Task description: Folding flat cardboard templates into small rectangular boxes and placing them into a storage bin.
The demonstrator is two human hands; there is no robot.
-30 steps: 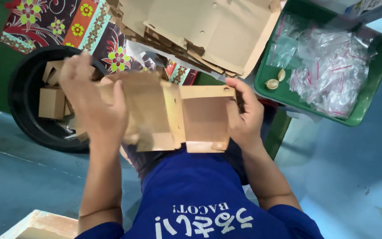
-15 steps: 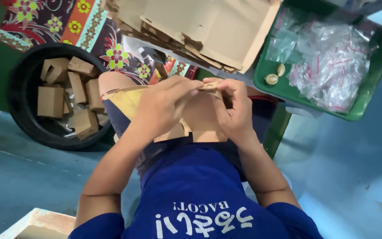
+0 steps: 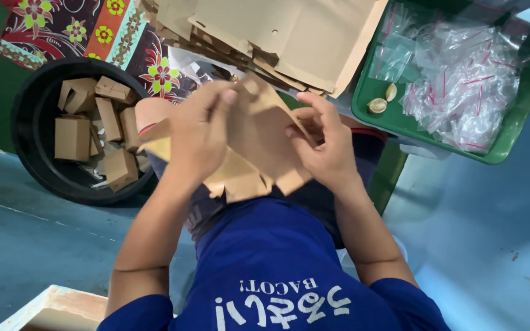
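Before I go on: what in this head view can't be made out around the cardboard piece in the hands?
- Brown cardboard piece: its middle is hidden by the left hand and right hand; fold state unclear.
- Small tan items in the green tray: too small to identify.
- Flat cardboard stack: cut off by the top edge.
- Pale box: cut off at the bottom edge.

Both forearms rise from about 6 o'clock and converge toward the middle of the view, elbows bent and spread apart. The left hand point(image 3: 200, 138) lies back-up, fingers curled and pressed down, fingertips pointing toward 1 o'clock. The right hand point(image 3: 326, 147) sits just beside it at 3 o'clock, wrist cocked, fingers bent inward toward 10 o'clock, pinching.
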